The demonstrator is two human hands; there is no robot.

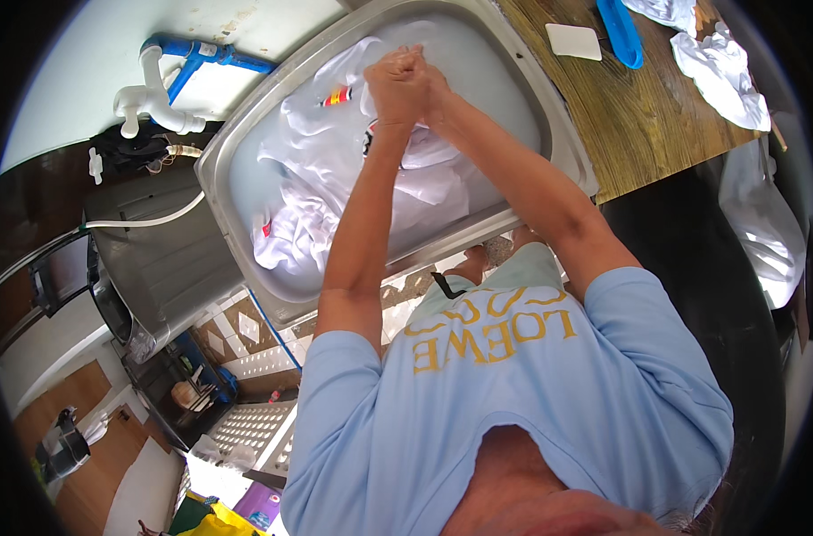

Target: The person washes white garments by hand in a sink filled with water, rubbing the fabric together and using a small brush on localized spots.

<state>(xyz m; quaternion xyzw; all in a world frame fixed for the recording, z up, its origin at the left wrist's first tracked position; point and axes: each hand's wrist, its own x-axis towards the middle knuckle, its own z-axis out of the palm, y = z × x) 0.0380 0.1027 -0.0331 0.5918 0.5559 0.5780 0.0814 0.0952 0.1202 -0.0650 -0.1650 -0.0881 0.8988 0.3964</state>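
Observation:
Both of my hands are closed and pressed together above the cloudy water of a metal sink basin. My left hand and my right hand bunch part of a wet white garment between them, mostly hidden by the fingers. White cloth shows just below the left hand. The rest of the garment spreads through the water under my forearms, in soaked folds toward the near left. Small red, yellow and black patches mark the fabric.
A white tap on blue pipe is left of the basin. To the right, a wooden tabletop bears a white rectangular block, a blue elongated plastic object and crumpled white cloth. A grey plastic lid-like surface lies left of the basin.

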